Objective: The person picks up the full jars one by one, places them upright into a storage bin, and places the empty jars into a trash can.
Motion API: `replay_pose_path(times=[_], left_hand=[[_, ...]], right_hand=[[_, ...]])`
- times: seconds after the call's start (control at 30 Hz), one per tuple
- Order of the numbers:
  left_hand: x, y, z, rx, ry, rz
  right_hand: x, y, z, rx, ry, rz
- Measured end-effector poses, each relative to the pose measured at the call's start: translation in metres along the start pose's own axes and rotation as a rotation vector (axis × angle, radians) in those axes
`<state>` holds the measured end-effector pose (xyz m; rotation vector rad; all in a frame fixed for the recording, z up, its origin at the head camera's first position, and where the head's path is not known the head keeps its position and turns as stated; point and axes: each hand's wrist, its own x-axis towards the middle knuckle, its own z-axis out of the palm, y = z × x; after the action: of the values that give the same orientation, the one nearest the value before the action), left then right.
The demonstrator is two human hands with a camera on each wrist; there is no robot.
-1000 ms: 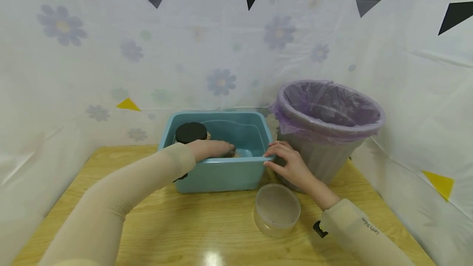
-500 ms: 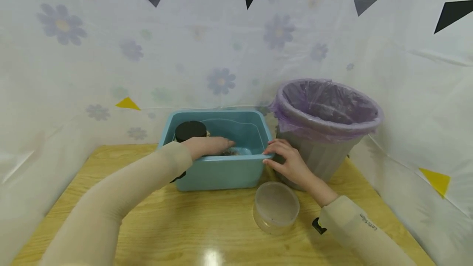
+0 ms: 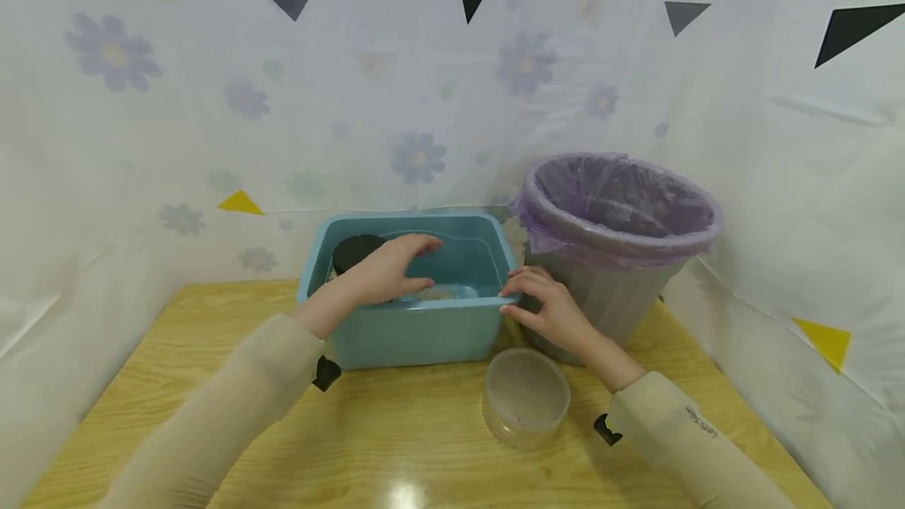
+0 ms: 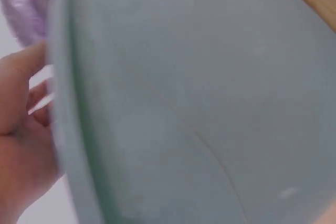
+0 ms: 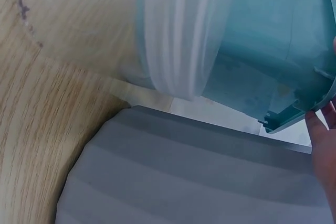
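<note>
A blue plastic tub (image 3: 417, 335) stands on the table. Inside it, at the left, is a jar with a black lid (image 3: 351, 252), partly covered by my left hand (image 3: 385, 269). That hand is over the tub's front rim, thumb and fingers apart, holding nothing. Small tan bits (image 3: 437, 294) lie on the tub floor below it; their kind is unclear. My right hand (image 3: 555, 311) grips the tub's front right corner, thumb outside and fingers over the rim. In the left wrist view the tub's wall (image 4: 199, 93) hides part of my left hand (image 4: 26, 129).
A grey bin (image 3: 608, 301) lined with a purple bag (image 3: 580, 246) stands right of the tub. In front of it sits a clear round container (image 3: 526, 399) with a translucent lid. A patterned curtain (image 3: 318, 100) hangs behind the wooden table (image 3: 382, 430).
My left hand has risen from low in the tub and drawn back a little, its thumb and fingers spreading. My right hand stays at the corner.
</note>
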<state>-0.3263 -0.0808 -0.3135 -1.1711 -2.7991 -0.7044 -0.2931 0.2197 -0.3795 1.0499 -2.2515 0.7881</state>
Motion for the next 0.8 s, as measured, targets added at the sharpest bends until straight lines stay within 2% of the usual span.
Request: replay_pose_path(times=[0.1,0.23,0.4,0.5,0.63,0.8], left_hand=[[-0.017,0.010,-0.005,-0.001,0.141,-0.020],[-0.042,0.013,-0.006,0.015,0.321,-0.065],[-0.074,0.006,0.003,-0.015,0.580,-0.136],[-0.090,-0.005,0.011,-0.061,0.715,-0.182],[-0.107,-0.021,0.021,-0.114,0.807,-0.241],[-0.118,-0.035,0.029,-0.206,0.845,-0.309]], right_hand=[[-0.001,0.000,0.001,-0.006,0.009,-0.007],[-0.001,0.000,0.002,-0.004,0.018,-0.009],[-0.003,-0.002,0.003,-0.012,0.029,0.007],[-0.004,-0.003,0.002,-0.017,0.035,0.014],[-0.008,-0.005,0.000,-0.020,0.023,0.020],[-0.016,-0.011,-0.004,-0.030,-0.022,0.067]])
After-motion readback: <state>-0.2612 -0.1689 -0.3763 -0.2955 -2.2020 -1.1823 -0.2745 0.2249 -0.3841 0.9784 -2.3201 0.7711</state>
